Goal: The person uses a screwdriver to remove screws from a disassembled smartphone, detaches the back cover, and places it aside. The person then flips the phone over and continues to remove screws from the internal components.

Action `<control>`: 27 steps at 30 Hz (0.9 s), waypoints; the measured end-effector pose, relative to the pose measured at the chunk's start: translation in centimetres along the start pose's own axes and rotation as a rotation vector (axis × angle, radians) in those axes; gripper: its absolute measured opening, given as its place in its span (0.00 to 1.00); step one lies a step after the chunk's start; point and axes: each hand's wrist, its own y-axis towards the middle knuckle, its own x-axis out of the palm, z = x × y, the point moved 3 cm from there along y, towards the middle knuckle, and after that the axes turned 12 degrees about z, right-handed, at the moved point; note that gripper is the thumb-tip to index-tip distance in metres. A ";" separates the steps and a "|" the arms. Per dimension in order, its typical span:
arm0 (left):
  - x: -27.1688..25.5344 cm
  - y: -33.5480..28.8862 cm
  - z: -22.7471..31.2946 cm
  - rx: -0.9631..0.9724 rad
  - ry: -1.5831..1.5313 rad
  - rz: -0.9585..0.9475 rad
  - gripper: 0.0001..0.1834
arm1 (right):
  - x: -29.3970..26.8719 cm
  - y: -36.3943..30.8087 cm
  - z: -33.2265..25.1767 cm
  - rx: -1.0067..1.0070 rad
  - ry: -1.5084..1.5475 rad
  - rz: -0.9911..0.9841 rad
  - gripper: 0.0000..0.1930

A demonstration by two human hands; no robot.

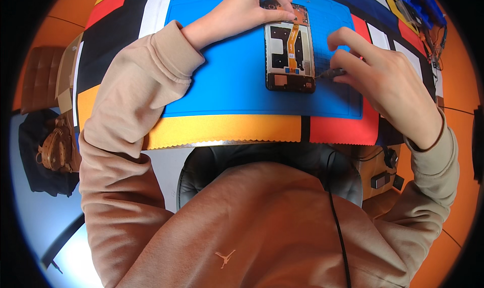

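An opened smartphone (281, 58) lies on a blue work mat (227, 81), its back cover off and its inside facing up. Down its middle runs an orange ribbon cable (292, 46). My left hand (252, 5) grips the phone's top end, thumb and fingers bent over the circuit board there. To the right, my right hand (375, 68) is closed around a slim dark hand tool (330, 73), probably a screwdriver. The tool's tip meets the phone's lower right edge or lies just beside it. My fingers hide most of its handle.
A colour-block tablecloth (227, 129) covers the table under the mat. Blue trays (421, 5) and cables (439, 56) sit at the far right. A black cord (337, 217) hangs down over my front. On the left are a brown bag (55, 147) and a brown seat (45, 78).
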 end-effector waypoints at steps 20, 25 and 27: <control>-0.1 -0.1 0.2 0.024 0.010 0.012 0.07 | 0.7 0.6 -0.1 0.076 -0.020 -0.045 0.15; -0.1 0.0 0.0 0.014 0.011 0.014 0.07 | 0.6 0.5 0.0 0.051 0.000 0.079 0.15; -0.1 0.0 0.0 0.001 0.004 -0.002 0.07 | 0.7 0.4 0.2 0.067 0.007 0.021 0.15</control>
